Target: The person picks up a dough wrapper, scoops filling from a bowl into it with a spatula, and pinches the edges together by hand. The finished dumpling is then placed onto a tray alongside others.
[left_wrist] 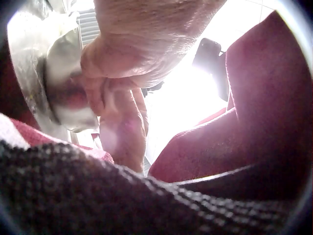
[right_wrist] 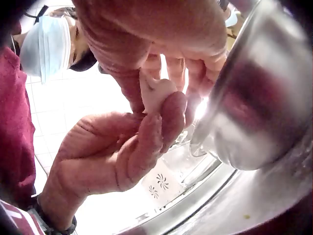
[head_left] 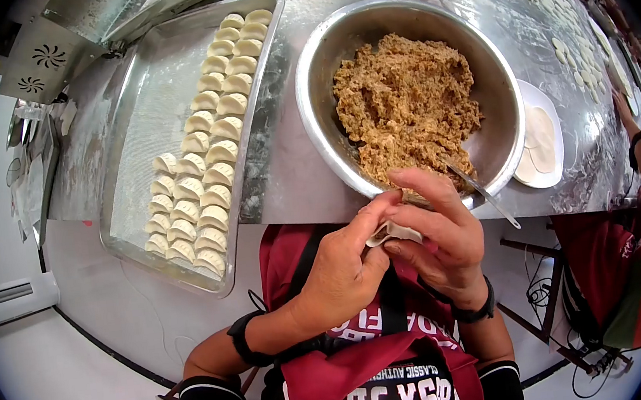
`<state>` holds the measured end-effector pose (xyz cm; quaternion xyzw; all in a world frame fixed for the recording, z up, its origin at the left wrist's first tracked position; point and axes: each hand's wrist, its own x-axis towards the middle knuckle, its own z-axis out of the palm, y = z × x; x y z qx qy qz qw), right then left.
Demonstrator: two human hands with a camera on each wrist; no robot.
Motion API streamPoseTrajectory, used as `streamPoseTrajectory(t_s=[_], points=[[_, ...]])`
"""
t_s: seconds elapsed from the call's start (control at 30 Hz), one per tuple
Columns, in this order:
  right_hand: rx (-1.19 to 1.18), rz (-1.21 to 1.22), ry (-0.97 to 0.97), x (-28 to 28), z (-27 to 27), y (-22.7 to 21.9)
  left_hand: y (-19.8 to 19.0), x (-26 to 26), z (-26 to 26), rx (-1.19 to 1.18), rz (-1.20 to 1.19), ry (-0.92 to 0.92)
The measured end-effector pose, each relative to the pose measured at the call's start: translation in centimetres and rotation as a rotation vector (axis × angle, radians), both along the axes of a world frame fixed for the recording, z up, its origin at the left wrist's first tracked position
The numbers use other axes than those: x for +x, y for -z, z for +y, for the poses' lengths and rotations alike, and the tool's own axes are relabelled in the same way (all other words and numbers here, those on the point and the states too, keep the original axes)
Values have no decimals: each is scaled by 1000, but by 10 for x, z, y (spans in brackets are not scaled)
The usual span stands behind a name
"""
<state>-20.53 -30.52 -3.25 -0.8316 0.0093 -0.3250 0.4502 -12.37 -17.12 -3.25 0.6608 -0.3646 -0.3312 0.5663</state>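
A folded dumpling (head_left: 392, 231) of pale dough is pinched between both hands at the front of the steel bowl. My left hand (head_left: 339, 268) grips one end with thumb and forefinger. On the other end, my right hand (head_left: 446, 241) holds the dough with its thumb and bent fingers. In the right wrist view the dumpling (right_wrist: 157, 93) shows a raised point, with fingertips around it. The left wrist view hides the dough behind a hand. Brown minced filling (head_left: 411, 97) fills much of the bowl (head_left: 492, 88), where a spoon (head_left: 492, 201) leans over the front rim.
To the left, a metal tray (head_left: 147, 109) holds rows of finished dumplings (head_left: 214, 152). A white plate (head_left: 557, 128) with round dough wrappers (head_left: 539, 138) stands right of the bowl. Other people's hands work along the floured table's far right, near scattered dough pieces (head_left: 576, 64).
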Motion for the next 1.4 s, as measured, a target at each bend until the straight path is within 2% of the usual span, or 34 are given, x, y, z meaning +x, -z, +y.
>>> streamPoseTrajectory(t_s=[0.17,0.27,0.37,0.4,0.5,0.6,0.8,0.87,0.9,0.97,1.07,1.17,1.27,1.4], points=[[-26,-42,-34,-1,-3,11,-4,1,-1,26,100,15],[52,-47,4,-4,-1,13,-3,4,0,8,413,42],[152,-40,74,-4,7,11,3,6,3,-16,524,73],[184,-36,101,-3,9,9,5,5,3,-26,513,78],[13,-48,48,-3,2,6,8,1,4,-48,493,65],[1,-59,29,-3,1,9,7,-4,3,-68,470,22],[8,-60,-28,-3,1,13,-2,-3,2,-38,193,63],[110,-4,-4,-5,5,9,0,-1,4,-9,156,99],[161,25,8,-6,6,7,-1,-1,3,-18,207,93],[75,5,-16,-3,2,4,-2,-2,3,-36,307,82],[14,26,-73,-3,-4,1,0,1,3,-39,279,143],[28,25,-99,-5,-7,1,-4,2,4,3,351,156],[86,34,-52,-9,-6,3,-10,5,3,35,571,180],[137,40,23,-12,-3,5,0,6,4,-51,952,179]])
